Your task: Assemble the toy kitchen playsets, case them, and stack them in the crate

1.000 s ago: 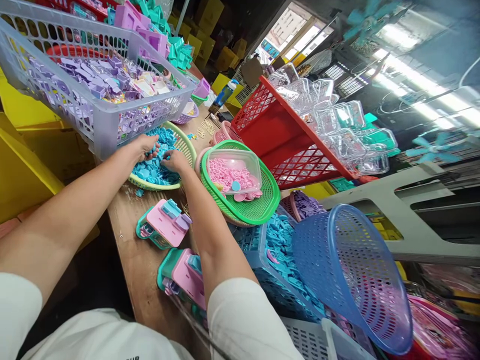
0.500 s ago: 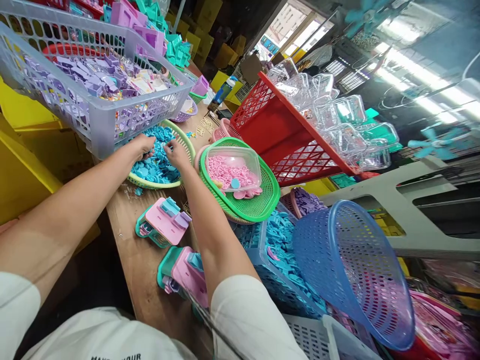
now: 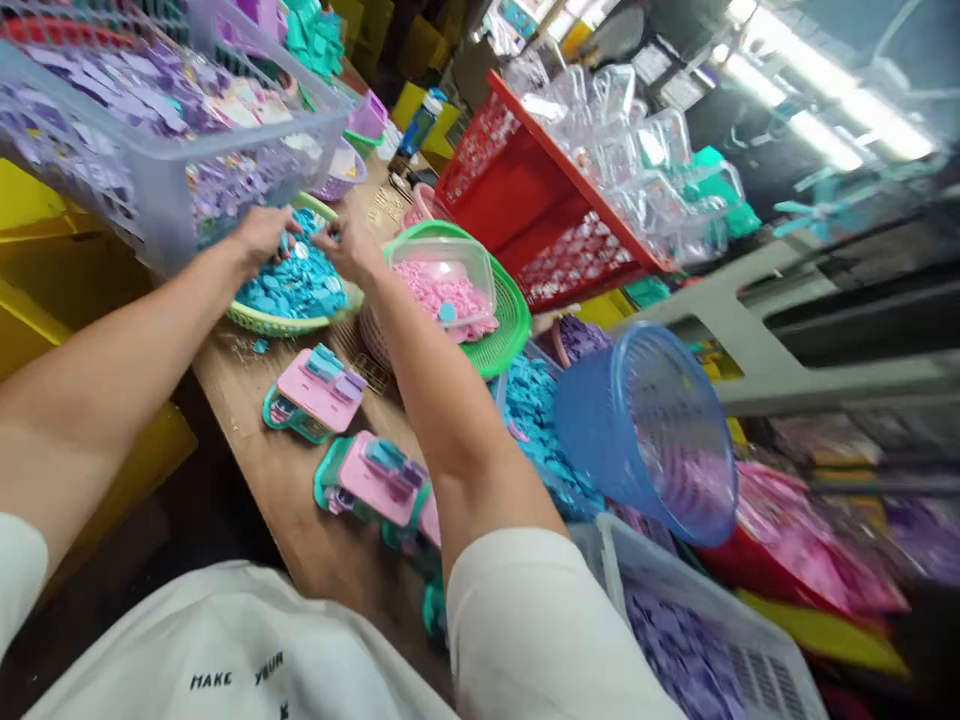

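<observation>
A pale green basket (image 3: 262,322) holds a heap of small blue plastic pieces (image 3: 296,285). Over its far left part is my left hand (image 3: 264,238), fingers curled together, with a blue plastic piece (image 3: 284,243) showing at the fingertips. My right hand (image 3: 351,248) hovers above the basket's right side, its fingers pinched; whatever is between them is hidden and blurred. Nearer to me on the wooden table stand toy pieces with pink tops and teal bases: one toy (image 3: 315,390) by the basket, and another toy (image 3: 375,475) closer, partly behind my right forearm.
A clear crate of purple parts (image 3: 161,165) overhangs the left. Right of my forearm are a green basket (image 3: 514,320) with a tub of pink pieces (image 3: 442,290), a red crate (image 3: 540,200) of clear cases, a blue basket (image 3: 600,400) and a crate of purple pieces (image 3: 622,570).
The view has shifted, so the baskets sit higher and further left. Both hands have lifted slightly from the blue pieces, and my right hand has drawn towards the basket's right edge.
</observation>
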`<action>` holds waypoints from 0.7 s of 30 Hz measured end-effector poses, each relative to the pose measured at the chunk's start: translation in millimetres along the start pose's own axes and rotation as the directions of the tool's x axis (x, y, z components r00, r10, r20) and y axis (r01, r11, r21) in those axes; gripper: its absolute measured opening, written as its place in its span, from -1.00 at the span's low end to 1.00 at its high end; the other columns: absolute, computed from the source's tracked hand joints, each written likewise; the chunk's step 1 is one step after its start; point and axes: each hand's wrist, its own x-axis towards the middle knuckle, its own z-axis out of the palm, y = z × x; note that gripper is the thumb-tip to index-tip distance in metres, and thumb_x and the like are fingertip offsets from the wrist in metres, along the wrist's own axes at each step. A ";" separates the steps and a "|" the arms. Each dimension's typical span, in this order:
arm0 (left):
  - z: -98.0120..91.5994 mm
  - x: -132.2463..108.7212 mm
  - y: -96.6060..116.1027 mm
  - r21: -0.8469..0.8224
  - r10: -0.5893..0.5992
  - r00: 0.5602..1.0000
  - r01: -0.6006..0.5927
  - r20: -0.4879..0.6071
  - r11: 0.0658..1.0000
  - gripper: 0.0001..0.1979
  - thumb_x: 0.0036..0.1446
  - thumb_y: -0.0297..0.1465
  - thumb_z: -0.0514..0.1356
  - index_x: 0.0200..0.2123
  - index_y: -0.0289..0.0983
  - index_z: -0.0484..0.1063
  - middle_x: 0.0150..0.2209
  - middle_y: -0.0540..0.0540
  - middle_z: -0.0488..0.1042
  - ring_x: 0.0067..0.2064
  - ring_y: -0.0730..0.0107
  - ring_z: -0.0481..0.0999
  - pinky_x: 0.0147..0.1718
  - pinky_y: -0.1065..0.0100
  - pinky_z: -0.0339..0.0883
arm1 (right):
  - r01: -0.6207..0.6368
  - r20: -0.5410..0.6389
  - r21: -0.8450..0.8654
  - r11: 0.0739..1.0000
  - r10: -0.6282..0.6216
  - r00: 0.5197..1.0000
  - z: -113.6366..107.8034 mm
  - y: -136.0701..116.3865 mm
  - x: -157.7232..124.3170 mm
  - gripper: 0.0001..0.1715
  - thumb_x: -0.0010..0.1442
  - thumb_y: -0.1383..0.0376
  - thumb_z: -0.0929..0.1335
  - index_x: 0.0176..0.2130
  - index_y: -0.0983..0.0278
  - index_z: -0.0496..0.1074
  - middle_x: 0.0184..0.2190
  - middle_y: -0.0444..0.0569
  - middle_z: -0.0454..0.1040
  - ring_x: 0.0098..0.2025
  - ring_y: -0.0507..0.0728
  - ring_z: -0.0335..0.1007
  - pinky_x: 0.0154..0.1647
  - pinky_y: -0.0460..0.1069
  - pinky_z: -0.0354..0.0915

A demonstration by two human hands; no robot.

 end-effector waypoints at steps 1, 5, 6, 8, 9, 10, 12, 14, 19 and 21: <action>2.9 -13.1 4.1 0.043 0.071 0.997 -0.072 0.017 0.997 -0.65 0.50 -0.34 -0.12 -0.21 -0.42 0.34 -0.43 0.01 0.22 -0.41 0.67 0.26 -0.36 0.53 -0.01 | 0.044 -0.030 0.046 0.998 -0.042 0.999 -21.4 -8.8 -18.8 -0.60 0.35 0.38 0.25 -0.54 0.35 0.23 -0.57 -0.27 0.17 -0.26 -0.09 0.35 -0.28 -0.19 0.11; 21.5 -98.1 1.5 0.081 0.451 0.836 -0.496 0.312 0.864 -0.61 0.41 -0.16 0.00 -0.42 -0.26 0.30 -0.48 -0.02 0.30 -0.47 0.55 0.27 -0.43 0.40 0.12 | 0.191 -0.120 0.273 0.943 -0.163 0.979 -100.9 -50.5 -172.0 -0.70 0.33 0.30 0.32 -0.45 0.30 0.32 -0.53 -0.34 0.22 -0.44 -0.19 0.21 -0.44 -0.21 0.07; 28.0 -125.1 -6.9 0.061 0.451 0.763 -0.535 0.463 0.843 -0.58 0.37 -0.12 0.05 -0.48 -0.24 0.30 -0.46 -0.05 0.37 -0.42 0.49 0.37 -0.42 0.36 0.18 | 0.182 -0.154 0.305 0.935 -0.140 0.978 -109.7 -62.8 -225.7 -0.72 0.32 0.30 0.37 -0.44 0.26 0.32 -0.51 -0.31 0.26 -0.45 -0.15 0.19 -0.47 -0.19 0.09; 46.7 -179.5 -34.2 0.010 0.394 0.592 -0.563 0.703 0.826 -0.54 0.29 -0.07 0.14 -0.55 -0.25 0.34 -0.52 -0.04 0.39 -0.45 0.45 0.38 -0.47 0.38 0.21 | 0.043 -0.071 0.377 0.925 -0.018 0.997 -106.5 -82.0 -336.4 -0.74 0.33 0.21 0.39 -0.38 0.25 0.37 -0.47 -0.24 0.32 -0.45 -0.09 0.20 -0.47 -0.15 0.15; 59.9 -204.4 -52.0 -0.023 0.337 0.433 -0.586 0.836 0.810 -0.56 0.30 -0.09 0.13 -0.51 -0.27 0.35 -0.54 -0.01 0.36 -0.47 0.47 0.34 -0.48 0.40 0.19 | -0.065 -0.031 0.416 0.907 0.086 0.996 -95.4 -86.0 -388.2 -0.69 0.35 0.12 0.39 -0.37 0.25 0.38 -0.46 -0.21 0.34 -0.45 -0.06 0.20 -0.46 -0.13 0.16; 75.7 -226.4 -71.3 -0.057 0.287 0.289 -0.608 0.913 0.792 -0.58 0.32 -0.10 0.11 -0.48 -0.28 0.35 -0.52 0.00 0.34 -0.46 0.48 0.32 -0.47 0.41 0.19 | -0.186 -0.023 0.448 0.874 0.219 0.975 -79.8 -85.0 -434.8 -0.63 0.34 0.05 0.39 -0.36 0.25 0.37 -0.47 -0.19 0.34 -0.46 -0.05 0.17 -0.48 -0.11 0.13; 112.4 -259.3 -110.5 -0.106 0.248 0.138 -0.637 0.959 0.764 -0.60 0.32 -0.12 0.09 -0.44 -0.28 0.34 -0.51 0.01 0.34 -0.45 0.46 0.29 -0.44 0.40 0.18 | -0.445 -0.033 0.444 0.778 0.510 0.859 -41.2 -70.2 -508.5 -0.63 0.33 0.04 0.38 -0.35 0.25 0.35 -0.48 -0.21 0.30 -0.48 -0.04 0.10 -0.48 -0.09 0.08; 150.0 -276.9 -144.8 -0.140 0.277 0.080 -0.711 0.958 0.689 -0.69 0.30 -0.17 0.09 -0.35 -0.29 0.38 -0.41 -0.05 0.42 -0.37 0.38 0.37 -0.34 0.36 0.25 | -0.544 -0.222 0.429 0.721 0.668 0.710 -3.1 -45.6 -556.0 -0.65 0.32 0.04 0.35 -0.36 0.24 0.33 -0.46 -0.19 0.29 -0.44 -0.01 0.14 -0.42 -0.08 0.10; 213.5 -282.6 -186.6 -0.200 0.333 -0.051 -0.879 0.942 0.432 -0.72 0.22 -0.25 0.12 -0.12 -0.32 0.42 -0.14 -0.27 0.47 -0.08 0.07 0.47 -0.07 0.13 0.38 | -0.639 -0.605 0.263 0.723 0.639 0.475 50.5 4.1 -602.5 -0.85 0.27 0.20 0.35 -0.29 0.23 0.39 -0.30 -0.07 0.38 -0.21 0.10 0.36 -0.11 0.00 0.31; 221.1 -280.5 -188.4 -0.190 0.351 -0.054 -0.912 0.935 0.364 -0.67 0.21 -0.23 0.15 -0.07 -0.34 0.42 -0.10 -0.29 0.46 -0.02 0.00 0.45 -0.01 0.06 0.39 | -0.630 -0.650 0.171 0.758 0.567 0.506 56.9 12.1 -609.1 -0.88 0.24 0.27 0.38 -0.19 0.24 0.45 -0.18 0.00 0.41 -0.07 0.15 0.40 0.04 0.05 0.34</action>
